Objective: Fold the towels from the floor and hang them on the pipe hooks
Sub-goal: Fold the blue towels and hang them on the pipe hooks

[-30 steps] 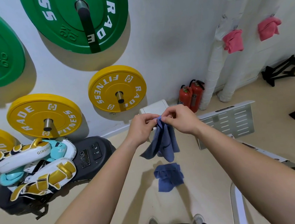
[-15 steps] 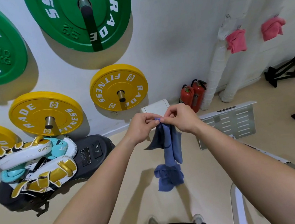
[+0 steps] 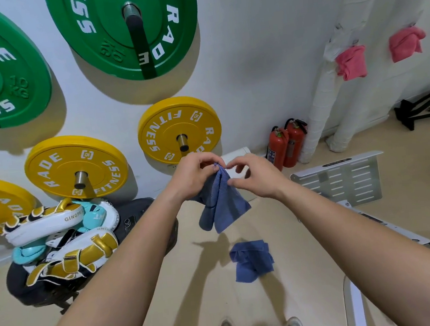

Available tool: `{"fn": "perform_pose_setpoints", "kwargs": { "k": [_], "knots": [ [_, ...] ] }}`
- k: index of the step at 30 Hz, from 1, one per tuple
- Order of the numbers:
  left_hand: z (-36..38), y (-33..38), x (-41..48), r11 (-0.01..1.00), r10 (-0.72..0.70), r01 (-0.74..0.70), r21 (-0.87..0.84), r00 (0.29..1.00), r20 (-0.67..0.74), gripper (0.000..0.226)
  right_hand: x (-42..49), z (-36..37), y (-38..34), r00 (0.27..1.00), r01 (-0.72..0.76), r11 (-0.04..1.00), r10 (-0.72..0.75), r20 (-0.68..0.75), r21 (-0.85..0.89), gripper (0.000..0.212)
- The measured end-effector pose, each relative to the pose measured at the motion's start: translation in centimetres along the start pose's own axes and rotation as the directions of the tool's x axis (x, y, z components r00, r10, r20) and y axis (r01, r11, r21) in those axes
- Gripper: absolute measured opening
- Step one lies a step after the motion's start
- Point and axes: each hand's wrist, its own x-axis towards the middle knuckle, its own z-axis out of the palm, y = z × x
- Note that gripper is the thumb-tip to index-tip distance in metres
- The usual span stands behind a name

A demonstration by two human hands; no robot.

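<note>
Left hand (image 3: 196, 177) fingers pinch towel (image 3: 222, 202) top so it hangs straight for folding. Right hand (image 3: 255, 178) fingers half-curled at edge; grip unclear.

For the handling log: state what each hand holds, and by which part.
The left hand pinches the blue towel by its top corner. The right hand touches the towel's side edge; whether it has a grip cannot be told.

Bright, soft shadows, wide-angle edge distortion
</note>
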Motion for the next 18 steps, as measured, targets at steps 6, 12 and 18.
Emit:
{"fn": "perform_pose_setpoints", "kwargs": {
  "k": [6,12,18],
  "knots": [
    [-0.5,-0.5,-0.2,1.0,-0.02,0.02,-0.003,0.999,-0.045,0.022,0.6,1.0,0.1,0.994,-0.065,0.998,0.063,0.092,0.021,0.008],
    [-1.0,-0.4,-0.5,0.995,-0.061,0.053,-0.088,0.994,-0.088,0.025,0.4,0.9,0.7,0.98,-0.075,0.996,0.064,0.189,0.047,0.01],
    [-1.5,-0.8,-0.2,0.99,-0.09,0.072,-0.123,0.984,-0.153,0.023,0.3,0.6,1.8,0.96,-0.122,0.992,0.113,0.255,0.019,0.005]
  ]
}}
